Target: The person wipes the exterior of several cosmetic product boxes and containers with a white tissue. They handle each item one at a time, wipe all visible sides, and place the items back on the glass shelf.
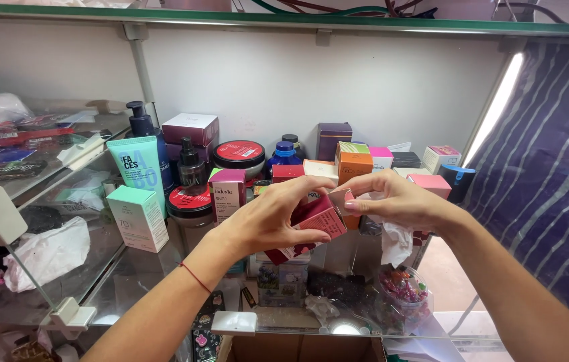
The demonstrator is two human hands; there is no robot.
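Left hand (267,221) fingers clamp a small matte dark-red cardboard carton (314,221) above the glass shelf (123,275); right hand (398,201) fingers pinch its open flap and crumpled white paper (395,241).

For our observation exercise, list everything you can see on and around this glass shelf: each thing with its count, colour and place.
small cardboard box: one, dark pink, held in both hands at centre
white tissue: one, white, under the right hand
mint-green tube with dark pump bottle behind: one, left rear
mint-green carton: one, left front
round red-lidded jars: two, rear centre and lower left
orange box: one, rear
blue bottle: one, rear
clear tub of pink bits: one, lower right
glass shelf: one, clear
left hand: one, gripping the box
right hand: one, pinching the box's flap
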